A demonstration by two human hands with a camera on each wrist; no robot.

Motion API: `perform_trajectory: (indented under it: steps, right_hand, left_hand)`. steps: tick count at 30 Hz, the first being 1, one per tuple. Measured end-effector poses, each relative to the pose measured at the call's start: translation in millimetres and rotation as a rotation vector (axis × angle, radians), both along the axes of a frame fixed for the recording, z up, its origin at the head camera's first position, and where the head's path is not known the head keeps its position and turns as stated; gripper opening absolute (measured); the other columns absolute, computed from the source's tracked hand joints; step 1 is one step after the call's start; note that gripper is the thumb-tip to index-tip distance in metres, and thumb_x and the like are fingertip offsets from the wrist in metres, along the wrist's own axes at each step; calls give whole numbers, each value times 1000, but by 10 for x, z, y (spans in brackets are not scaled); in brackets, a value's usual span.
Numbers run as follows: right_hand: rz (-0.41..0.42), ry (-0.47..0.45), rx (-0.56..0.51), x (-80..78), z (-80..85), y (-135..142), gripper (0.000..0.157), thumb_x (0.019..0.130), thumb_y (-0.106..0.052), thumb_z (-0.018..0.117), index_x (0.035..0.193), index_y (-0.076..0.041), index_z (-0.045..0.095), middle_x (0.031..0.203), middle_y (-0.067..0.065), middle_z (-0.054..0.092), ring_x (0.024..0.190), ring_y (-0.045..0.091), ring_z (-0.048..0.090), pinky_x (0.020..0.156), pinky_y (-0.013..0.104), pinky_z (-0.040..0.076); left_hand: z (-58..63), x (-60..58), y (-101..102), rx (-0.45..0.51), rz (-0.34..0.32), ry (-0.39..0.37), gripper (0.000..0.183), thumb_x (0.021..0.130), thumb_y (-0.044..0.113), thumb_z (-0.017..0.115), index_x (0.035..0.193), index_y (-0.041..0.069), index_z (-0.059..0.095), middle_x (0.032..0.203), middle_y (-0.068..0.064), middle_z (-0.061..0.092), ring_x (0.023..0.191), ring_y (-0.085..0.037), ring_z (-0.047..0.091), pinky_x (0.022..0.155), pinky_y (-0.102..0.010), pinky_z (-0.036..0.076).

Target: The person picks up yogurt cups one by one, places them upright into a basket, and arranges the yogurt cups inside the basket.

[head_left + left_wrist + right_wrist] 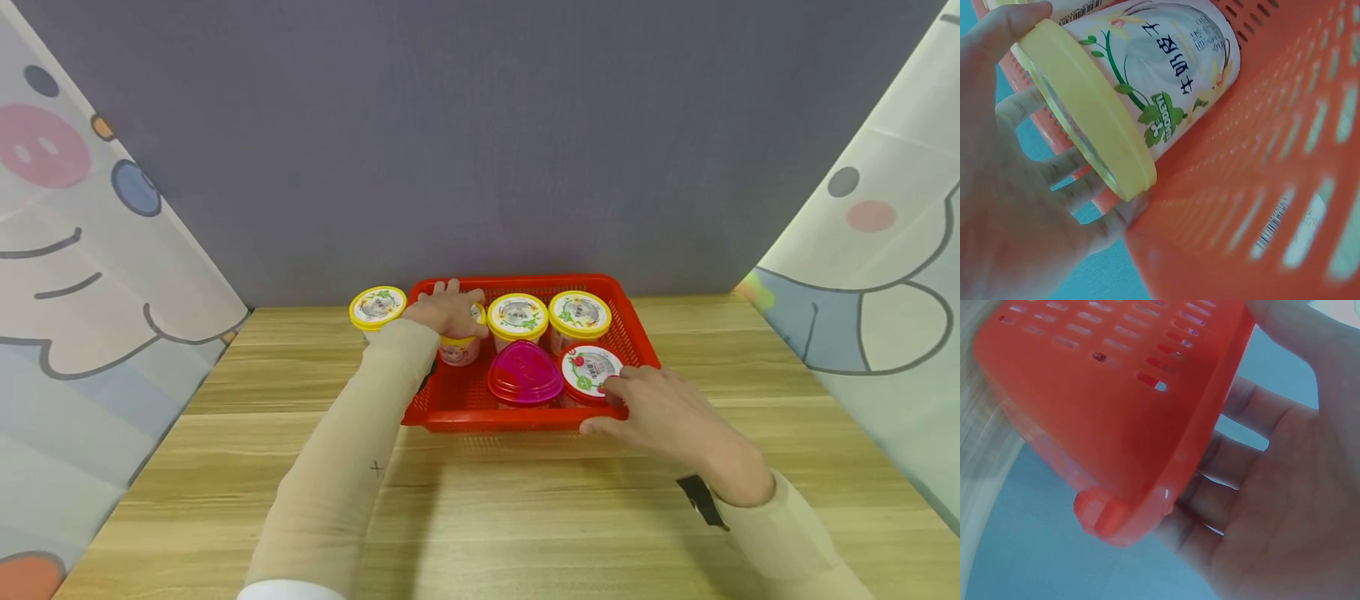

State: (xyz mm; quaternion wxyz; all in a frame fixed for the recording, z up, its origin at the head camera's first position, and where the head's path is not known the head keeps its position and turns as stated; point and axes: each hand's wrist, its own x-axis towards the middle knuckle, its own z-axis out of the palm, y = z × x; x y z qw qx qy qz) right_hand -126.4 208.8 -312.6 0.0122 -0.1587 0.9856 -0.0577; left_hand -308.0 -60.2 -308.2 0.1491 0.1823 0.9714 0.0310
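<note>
My left hand [447, 312] reaches to the back left of a red plastic basket [480, 421] and grips a yellow-lidded tub [459, 353] from above. In the left wrist view, the thumb and spread fingers lie around its yellow lid [1094, 115]; the white label [1172, 69] carries green vines and dark characters. At the basket's front right corner, my right hand [667, 412] holds the rim, its fingers hooked over the edge. The right wrist view shows fingers [1210, 506] along the rim of the perforated basket wall [1104, 419].
Inside the basket stand two more yellow-lidded tubs [518, 317], a magenta-lidded tub [525, 375] and a red-rimmed tub [588, 372]. Another yellow-lidded tub [377, 307] stands at the basket's left. Behind the wooden table [510, 508] rises a grey panel [487, 150]; cartoon-printed sheets flank both sides.
</note>
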Motion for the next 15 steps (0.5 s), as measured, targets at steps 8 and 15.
perform_trajectory:
  steps: [8, 15]
  right_hand:
    - [-7, -13, 1, 1, 0, -7, 59, 82, -57, 77, 115, -9, 72, 106, 9, 68, 95, 30, 61, 84, 57, 51]
    - [-6, -11, -1, 4, 3, -1, 58, 82, -58, 77, 115, -10, 72, 106, 9, 68, 95, 30, 61, 84, 57, 51]
  left_hand:
    - [50, 43, -5, -4, 19, -32, 78, 89, 57, 65, 157, 32, 35, 150, -15, 33, 137, -35, 30, 113, -62, 23]
    - [179, 79, -38, -42, -6, -3, 82, 90, 62, 62, 160, 32, 30, 153, -13, 30, 139, -33, 27, 112, -59, 25]
